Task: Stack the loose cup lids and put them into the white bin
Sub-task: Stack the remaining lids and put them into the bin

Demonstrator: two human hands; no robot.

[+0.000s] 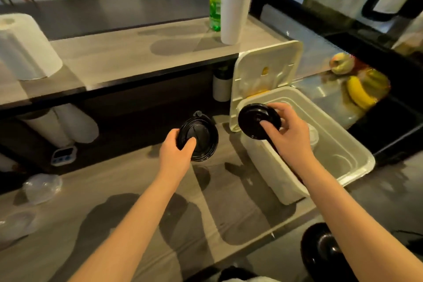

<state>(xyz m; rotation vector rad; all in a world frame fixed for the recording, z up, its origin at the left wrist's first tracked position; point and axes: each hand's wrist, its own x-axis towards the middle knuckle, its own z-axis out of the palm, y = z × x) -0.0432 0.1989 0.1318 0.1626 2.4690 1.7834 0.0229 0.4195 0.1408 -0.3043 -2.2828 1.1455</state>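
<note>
Two black round plastic cup lids are up off the grey wood-grain worktop [206, 208], one in each of a person's bare hands. The left lid [202, 135] is pinched at its seven o'clock edge by the left hand [175, 152], thumb on the face and fingers behind. The right lid [256, 119], at three o'clock of the first and near it but not touching, is gripped from its four o'clock side by the right hand [291, 136]. That hand's thumb presses the top and its fingers curl over the far rim.

The right lid hangs over the near-left corner of the white rectangular plastic bin [358, 173], whose hinged cover [266, 66] stands open at twelve o'clock.

The step in hand appears to be nesting the pair. Done well, both lids face the same way, their rims line up, and one seats into the other before the stack goes down into the bin. Whether the left lid is already several stacked cannot be told.

Both bare forearms reach up from six o'clock, the right crossing the bin's near wall.

At nine o'clock, by the worktop's edge, lie what look like clear plastic dome lids [42, 188]. A white paper towel roll [25, 49] stands on the raised shelf at ten o'clock.
</note>
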